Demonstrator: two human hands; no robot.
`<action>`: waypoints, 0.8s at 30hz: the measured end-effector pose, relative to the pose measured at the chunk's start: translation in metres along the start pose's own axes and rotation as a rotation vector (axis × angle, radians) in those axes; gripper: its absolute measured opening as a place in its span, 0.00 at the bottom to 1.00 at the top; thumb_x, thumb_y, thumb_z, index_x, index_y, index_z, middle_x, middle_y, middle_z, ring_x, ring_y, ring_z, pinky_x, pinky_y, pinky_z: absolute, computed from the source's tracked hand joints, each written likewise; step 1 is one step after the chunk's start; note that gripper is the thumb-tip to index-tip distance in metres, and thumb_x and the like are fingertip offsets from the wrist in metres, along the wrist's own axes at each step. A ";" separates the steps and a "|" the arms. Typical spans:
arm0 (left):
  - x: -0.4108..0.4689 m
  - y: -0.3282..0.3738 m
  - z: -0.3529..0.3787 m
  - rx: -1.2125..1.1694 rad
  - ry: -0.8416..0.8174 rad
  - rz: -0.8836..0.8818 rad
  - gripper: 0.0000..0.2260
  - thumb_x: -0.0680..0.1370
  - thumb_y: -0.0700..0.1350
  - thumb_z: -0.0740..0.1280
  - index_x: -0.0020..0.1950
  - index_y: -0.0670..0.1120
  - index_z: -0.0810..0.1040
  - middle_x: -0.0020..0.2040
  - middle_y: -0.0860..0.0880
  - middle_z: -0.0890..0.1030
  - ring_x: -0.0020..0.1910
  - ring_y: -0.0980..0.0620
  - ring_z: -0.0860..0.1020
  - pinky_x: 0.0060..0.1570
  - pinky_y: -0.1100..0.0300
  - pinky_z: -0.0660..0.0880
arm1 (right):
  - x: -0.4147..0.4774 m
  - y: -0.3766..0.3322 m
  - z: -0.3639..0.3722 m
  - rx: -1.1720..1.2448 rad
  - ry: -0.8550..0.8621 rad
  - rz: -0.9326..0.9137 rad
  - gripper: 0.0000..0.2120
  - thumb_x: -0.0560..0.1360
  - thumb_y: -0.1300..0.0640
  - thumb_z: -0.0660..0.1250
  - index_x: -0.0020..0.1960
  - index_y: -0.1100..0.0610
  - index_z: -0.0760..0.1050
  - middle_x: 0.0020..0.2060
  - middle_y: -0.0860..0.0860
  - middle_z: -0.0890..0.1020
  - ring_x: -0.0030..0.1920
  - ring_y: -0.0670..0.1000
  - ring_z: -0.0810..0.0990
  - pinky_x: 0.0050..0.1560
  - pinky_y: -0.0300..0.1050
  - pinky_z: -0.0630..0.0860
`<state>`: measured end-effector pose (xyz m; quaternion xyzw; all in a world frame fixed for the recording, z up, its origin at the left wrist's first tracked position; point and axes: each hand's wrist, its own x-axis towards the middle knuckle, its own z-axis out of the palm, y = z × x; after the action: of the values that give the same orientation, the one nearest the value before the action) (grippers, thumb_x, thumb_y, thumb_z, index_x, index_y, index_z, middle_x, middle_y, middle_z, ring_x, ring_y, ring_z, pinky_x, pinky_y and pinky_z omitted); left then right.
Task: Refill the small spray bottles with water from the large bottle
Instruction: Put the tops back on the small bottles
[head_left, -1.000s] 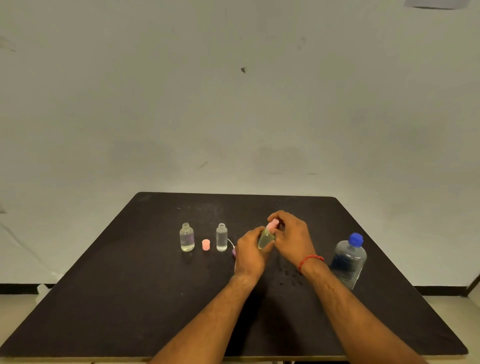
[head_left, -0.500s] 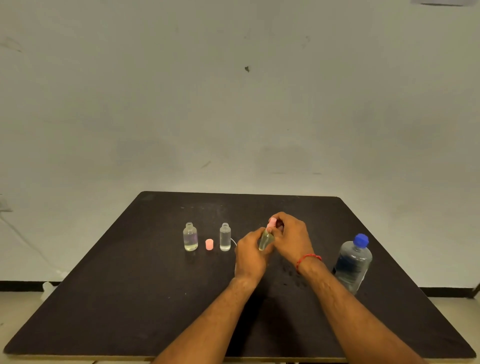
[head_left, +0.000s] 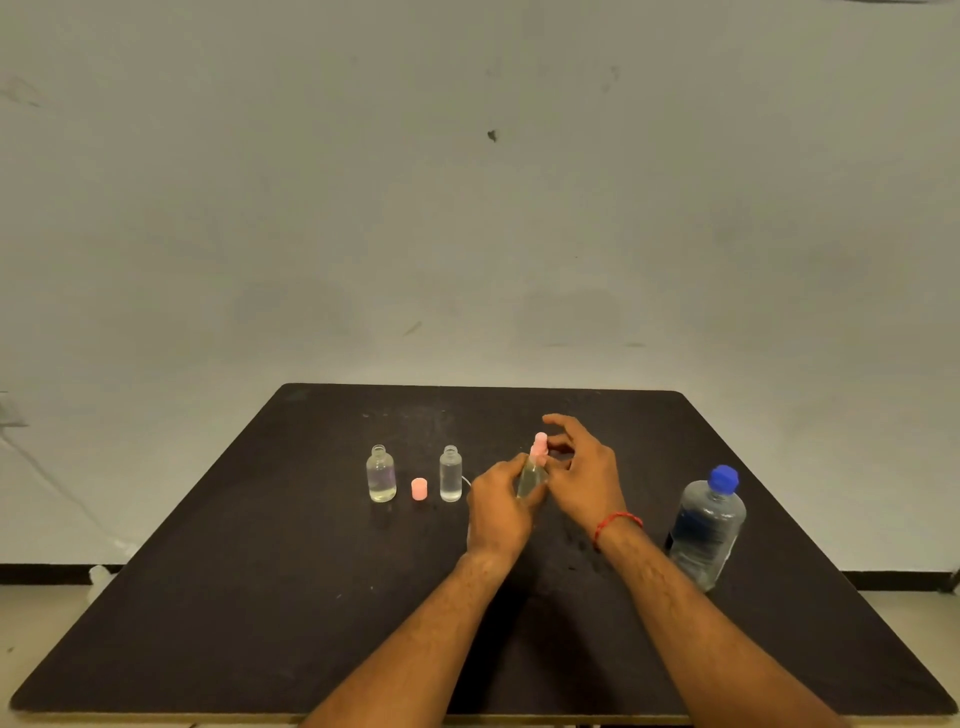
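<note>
1. Black table (head_left: 260, 597) fills the near view, and both forearms reach over it from the front edge.
2. Nearest on the right stands the large bottle (head_left: 706, 525), blue cap (head_left: 723, 478) on. It looks partly full, so likely heavy and thin-walled. Grip it round the middle, not hard.
3. At centre the left hand (head_left: 498, 506) wraps the small spray bottle (head_left: 531, 478), held tilted off the table. It is light, stiff and smooth, perhaps slippery if wet.
4. The right hand (head_left: 587, 478) sits just beside its pink sprayer top (head_left: 540, 446), fingers spread and loose. Whether the thumb touches the top I cannot tell.
5. The left fingers hide the bottle's base and fill level.
6. Farther left stand two open small bottles (head_left: 381, 475) (head_left: 450, 475), with a pink cap (head_left: 418, 489) between them.
7. A thin pale thing beside the right-hand one is too small to identify.
</note>
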<state>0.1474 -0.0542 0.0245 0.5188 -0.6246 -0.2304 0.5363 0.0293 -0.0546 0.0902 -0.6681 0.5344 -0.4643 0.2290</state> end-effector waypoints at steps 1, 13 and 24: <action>0.000 0.000 0.000 -0.001 0.006 -0.003 0.06 0.78 0.55 0.71 0.52 0.55 0.82 0.41 0.56 0.81 0.41 0.60 0.80 0.38 0.66 0.77 | 0.000 0.000 0.001 -0.011 0.021 0.000 0.22 0.73 0.61 0.74 0.64 0.51 0.74 0.43 0.42 0.81 0.46 0.41 0.80 0.51 0.39 0.80; 0.000 0.002 -0.003 0.014 0.024 0.013 0.06 0.78 0.54 0.72 0.51 0.54 0.82 0.41 0.55 0.81 0.41 0.58 0.79 0.39 0.60 0.78 | -0.002 -0.001 0.002 0.069 0.004 -0.040 0.25 0.75 0.62 0.70 0.69 0.50 0.68 0.51 0.43 0.80 0.52 0.44 0.80 0.53 0.39 0.78; 0.000 0.004 -0.006 0.018 0.035 -0.002 0.05 0.78 0.51 0.73 0.53 0.56 0.82 0.43 0.55 0.82 0.43 0.60 0.80 0.43 0.59 0.81 | -0.002 0.000 0.005 0.069 0.017 -0.017 0.27 0.72 0.58 0.74 0.66 0.48 0.67 0.48 0.42 0.78 0.50 0.42 0.79 0.49 0.36 0.77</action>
<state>0.1510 -0.0508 0.0297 0.5281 -0.6168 -0.2162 0.5422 0.0335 -0.0542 0.0872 -0.6603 0.5145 -0.4899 0.2436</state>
